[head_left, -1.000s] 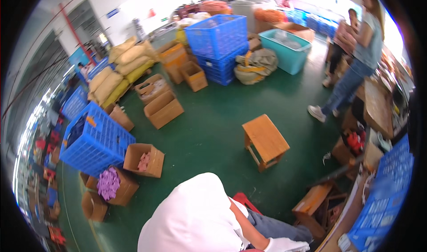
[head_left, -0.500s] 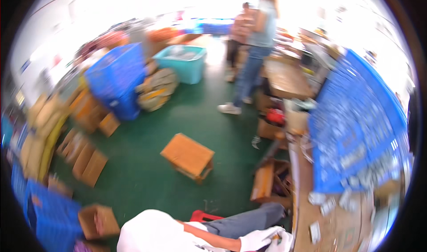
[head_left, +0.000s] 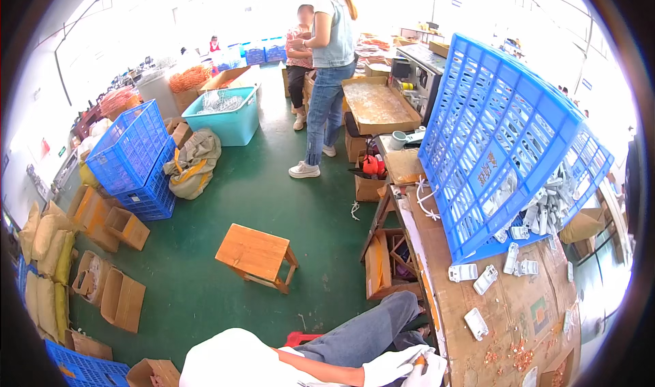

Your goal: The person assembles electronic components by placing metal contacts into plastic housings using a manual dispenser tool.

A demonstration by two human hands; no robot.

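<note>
Both my hands wear white gloves and meet at the bottom right, over my lap beside the table edge. My left hand [head_left: 390, 368] reaches in from the left with its fingers bent. Against it my right hand [head_left: 431, 373] is curled. Between them shows a small orange-brown spot, which may be a part or a bare fingertip; I cannot tell. Close by on the cardboard-covered table [head_left: 454, 332] lie several white plastic casings [head_left: 477, 323] and scattered copper-coloured bits [head_left: 520, 357]. A tilted blue plastic crate [head_left: 505, 134] spills more white casings [head_left: 546, 206] onto the table.
A wooden stool [head_left: 254, 250] stands on the green floor. Two people [head_left: 332, 52] stand farther off, near a tray table [head_left: 379, 107]. Leftward are stacked blue crates [head_left: 133, 151], a turquoise tub [head_left: 235, 124], a sack [head_left: 198, 162] and open cardboard boxes [head_left: 123, 302].
The view has turned to the right and steadied, so the stool and people sit farther left. My gloved hands stay together at the lower right.
</note>
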